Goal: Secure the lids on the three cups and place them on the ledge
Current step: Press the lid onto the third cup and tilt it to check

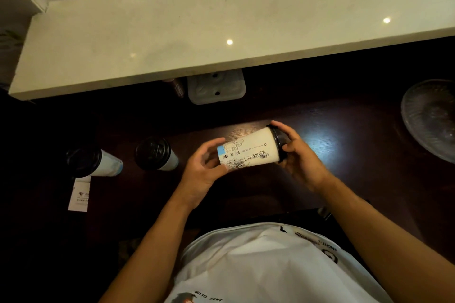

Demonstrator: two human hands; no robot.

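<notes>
I hold a white paper cup (251, 149) with black drawings on its side, tipped nearly level above the dark table. My left hand (205, 170) grips its base end. My right hand (299, 155) wraps its fingers around the black lid (279, 141) on the cup's mouth. Two more white cups with black lids stand upright on the table to the left, one near the middle (157, 154) and one farther left (93, 162). The pale stone ledge (221, 32) runs across the top of the view, with no cup on it.
A clear ribbed glass dish (430, 118) sits at the right edge of the dark table (344, 155). A pale plastic tray (216, 88) and a small dark bottle (178, 88) sit under the ledge. A white paper slip (80, 195) lies below the left cup.
</notes>
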